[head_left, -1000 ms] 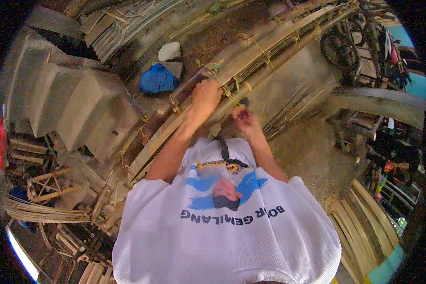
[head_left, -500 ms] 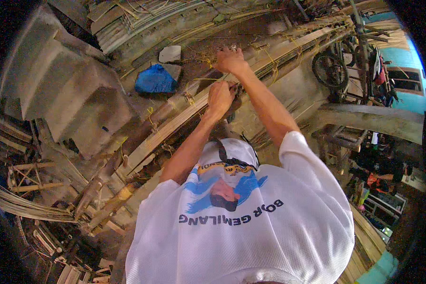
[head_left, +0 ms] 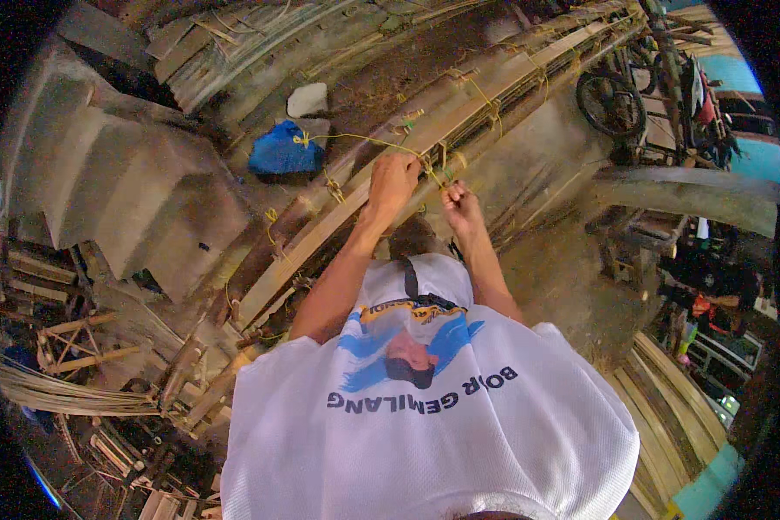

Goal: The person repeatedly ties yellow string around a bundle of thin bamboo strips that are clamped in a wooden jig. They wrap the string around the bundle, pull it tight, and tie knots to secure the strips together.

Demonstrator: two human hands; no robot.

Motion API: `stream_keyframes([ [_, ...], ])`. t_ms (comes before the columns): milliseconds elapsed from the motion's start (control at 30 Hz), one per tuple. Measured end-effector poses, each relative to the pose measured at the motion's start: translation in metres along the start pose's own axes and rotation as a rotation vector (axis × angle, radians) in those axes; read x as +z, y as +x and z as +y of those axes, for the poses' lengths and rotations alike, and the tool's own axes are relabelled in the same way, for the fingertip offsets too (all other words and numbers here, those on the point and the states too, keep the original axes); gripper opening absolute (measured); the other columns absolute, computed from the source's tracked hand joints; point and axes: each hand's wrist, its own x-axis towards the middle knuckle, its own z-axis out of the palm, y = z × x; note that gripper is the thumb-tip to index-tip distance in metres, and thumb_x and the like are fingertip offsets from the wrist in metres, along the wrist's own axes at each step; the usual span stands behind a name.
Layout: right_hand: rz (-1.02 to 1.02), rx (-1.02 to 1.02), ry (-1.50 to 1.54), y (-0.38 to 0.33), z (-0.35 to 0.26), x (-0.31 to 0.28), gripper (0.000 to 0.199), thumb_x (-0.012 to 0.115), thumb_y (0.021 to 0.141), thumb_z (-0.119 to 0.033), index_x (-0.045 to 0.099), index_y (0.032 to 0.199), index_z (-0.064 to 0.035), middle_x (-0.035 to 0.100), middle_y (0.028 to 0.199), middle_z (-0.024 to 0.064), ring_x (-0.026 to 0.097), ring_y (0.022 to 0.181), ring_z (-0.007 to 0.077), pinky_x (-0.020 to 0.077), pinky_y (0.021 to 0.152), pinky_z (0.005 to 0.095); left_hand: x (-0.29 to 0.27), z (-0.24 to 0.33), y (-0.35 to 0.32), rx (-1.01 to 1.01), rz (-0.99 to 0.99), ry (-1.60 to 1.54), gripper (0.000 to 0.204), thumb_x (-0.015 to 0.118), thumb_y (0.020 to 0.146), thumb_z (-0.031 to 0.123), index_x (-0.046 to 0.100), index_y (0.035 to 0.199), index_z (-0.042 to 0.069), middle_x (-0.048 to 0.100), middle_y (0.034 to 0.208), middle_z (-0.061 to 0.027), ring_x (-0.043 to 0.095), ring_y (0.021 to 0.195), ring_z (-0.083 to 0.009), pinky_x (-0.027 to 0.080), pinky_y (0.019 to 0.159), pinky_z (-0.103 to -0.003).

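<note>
A long bundle of pale wooden strips (head_left: 307, 234) runs diagonally from the lower left to the upper right in front of me. Thin yellow cord (head_left: 355, 136) arcs over it, one end trailing above a blue bag. My left hand (head_left: 393, 184) rests on the strips with its fingers closed at the cord, where it crosses the bundle; the fingertips are partly hidden. Just right of it, on the near side, my right hand (head_left: 462, 208) pinches the cord, which runs taut between the two hands.
More yellow ties (head_left: 494, 108) circle the bundle further along. Beyond it lie the blue bag (head_left: 284, 149) and a pale block (head_left: 308, 100). Concrete steps (head_left: 121, 165) rise at the left. A bicycle wheel (head_left: 611, 102) stands at the right, and bundled thin strips (head_left: 74, 390) lie lower left.
My right hand has come back from the far side of the bundle to its near side, now pinching cord. The left hand has stayed almost in place. The cord's loose end now arcs leftward.
</note>
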Motion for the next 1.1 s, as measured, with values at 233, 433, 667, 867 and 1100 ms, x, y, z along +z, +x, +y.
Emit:
stream_keyframes([
  [233, 0.108, 0.187, 0.137, 0.008, -0.011, 0.012, 0.019, 0.042, 0.098, -0.011, 0.051, 0.083, -0.0036, 0.043, 0.065, 0.0038, 0.045, 0.062, 0.0171, 0.0531, 0.084, 0.0355, -0.059, 0.045, 0.057, -0.325, 0.005, -1.141, 0.025, 0.062, 0.091, 0.025, 0.063, 0.078, 0.003, 0.065, 0.078, -0.0023, 0.060, 0.061, -0.0176, 0.046, 0.053, -0.034],
  [433, -0.011, 0.159, 0.094, -0.006, -0.007, 0.032, 0.010, 0.043, 0.097, -0.005, 0.048, 0.089, -0.0023, 0.043, 0.070, 0.0021, 0.046, 0.064, 0.0144, 0.0523, 0.077, 0.0323, -0.017, -0.073, 0.131, -0.489, -0.097, -1.092, 0.021, 0.064, 0.090, 0.024, 0.058, 0.079, 0.006, 0.052, 0.066, -0.0007, 0.039, 0.050, -0.0072, 0.037, 0.047, -0.024],
  [667, 0.219, 0.147, -0.283, -0.068, 0.004, 0.057, 0.040, 0.049, 0.094, -0.045, 0.057, 0.091, -0.0059, 0.057, 0.078, 0.0079, 0.056, 0.072, 0.0234, 0.0508, 0.086, 0.0410, -0.092, -0.023, 0.093, -0.454, -0.248, -0.204, 0.039, 0.062, 0.088, 0.042, 0.067, 0.089, 0.003, 0.065, 0.074, -0.0067, 0.061, 0.060, -0.0140, 0.051, 0.058, -0.029],
  [867, 0.181, 0.685, -0.515, -0.108, 0.110, 0.037, 0.036, 0.044, 0.096, -0.036, 0.058, 0.097, -0.0027, 0.062, 0.085, 0.0120, 0.060, 0.078, 0.0276, 0.0522, 0.083, 0.0427, -0.147, -0.031, -0.042, 0.048, -0.561, 0.586, 0.027, 0.063, 0.082, 0.029, 0.070, 0.073, 0.005, 0.066, 0.066, -0.0158, 0.067, 0.064, -0.0300, 0.054, 0.064, -0.040],
  [1100, 0.369, -0.071, 0.313, -0.108, 0.094, 0.040, 0.029, 0.046, 0.090, -0.003, 0.054, 0.117, 0.0017, 0.060, 0.082, 0.0112, 0.059, 0.074, 0.0255, 0.0526, 0.081, 0.0384, -0.091, -0.073, -0.100, 0.059, -0.102, 0.340, 0.015, 0.065, 0.080, 0.019, 0.070, 0.084, 0.005, 0.064, 0.074, -0.0229, 0.063, 0.069, -0.0399, 0.050, 0.068, -0.048],
])
